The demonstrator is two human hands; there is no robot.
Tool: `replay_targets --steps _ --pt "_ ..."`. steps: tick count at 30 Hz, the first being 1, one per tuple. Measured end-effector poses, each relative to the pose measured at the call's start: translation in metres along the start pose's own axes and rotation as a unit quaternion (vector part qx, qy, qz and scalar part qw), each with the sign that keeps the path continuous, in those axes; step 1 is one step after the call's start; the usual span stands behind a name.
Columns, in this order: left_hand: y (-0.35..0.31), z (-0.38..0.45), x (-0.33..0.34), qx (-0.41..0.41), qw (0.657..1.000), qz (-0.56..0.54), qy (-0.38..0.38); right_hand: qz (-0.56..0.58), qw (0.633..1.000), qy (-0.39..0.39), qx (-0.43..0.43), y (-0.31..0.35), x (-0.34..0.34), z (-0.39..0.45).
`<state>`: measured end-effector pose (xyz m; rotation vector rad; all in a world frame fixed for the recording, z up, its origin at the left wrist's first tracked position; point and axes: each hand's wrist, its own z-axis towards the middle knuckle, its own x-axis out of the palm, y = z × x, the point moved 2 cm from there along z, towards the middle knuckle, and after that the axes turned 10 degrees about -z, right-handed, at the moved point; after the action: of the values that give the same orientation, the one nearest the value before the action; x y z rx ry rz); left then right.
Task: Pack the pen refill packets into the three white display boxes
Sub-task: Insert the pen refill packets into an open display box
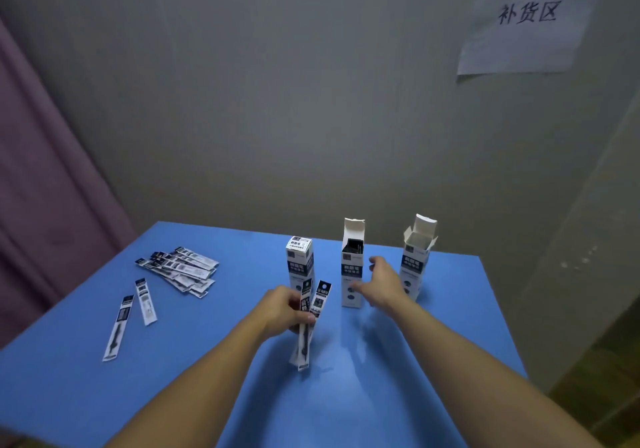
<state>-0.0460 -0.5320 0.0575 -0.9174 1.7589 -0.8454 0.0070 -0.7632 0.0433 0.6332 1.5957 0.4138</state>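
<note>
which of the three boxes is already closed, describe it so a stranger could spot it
On the blue table, three tall white boxes stand in a row near the far edge. The closed box is the leftmost, just behind the left hand gripping refill packets. Its top is shut flat with a label, while the middle box and right box have flaps raised.

We see glossy plastic refill packets (pixel 309 312) pinched between our left fingers (pixel 304 319); matt white cardboard boxes (pixel 352 267) just beyond; smooth matt blue tabletop (pixel 207 361) beneath.
</note>
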Motion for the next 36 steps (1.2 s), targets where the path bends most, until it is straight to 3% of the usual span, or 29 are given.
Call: replay_targets --steps 8,13,18,29,36 --pt "-0.022 -0.007 0.007 0.017 0.996 -0.040 -0.079 0.078 0.997 0.009 -0.023 0.001 0.001 0.037" --pt "-0.038 -0.012 -0.001 0.059 0.983 -0.106 -0.136 0.063 0.991 0.033 -0.115 -0.005 -0.001 0.037" --pt "-0.070 -0.024 -0.015 0.139 0.943 -0.254 -0.166 0.041 0.978 0.033 -0.200 -0.011 -0.002 0.022" --pt "-0.146 -0.044 -0.008 0.288 0.853 -0.398 -0.177 0.065 0.964 0.012 -0.257 -0.009 -0.016 0.006" --pt "-0.135 -0.037 0.011 0.242 0.885 -0.339 -0.209 0.099 0.965 0.019 -0.242 0.000 -0.023 0.002"
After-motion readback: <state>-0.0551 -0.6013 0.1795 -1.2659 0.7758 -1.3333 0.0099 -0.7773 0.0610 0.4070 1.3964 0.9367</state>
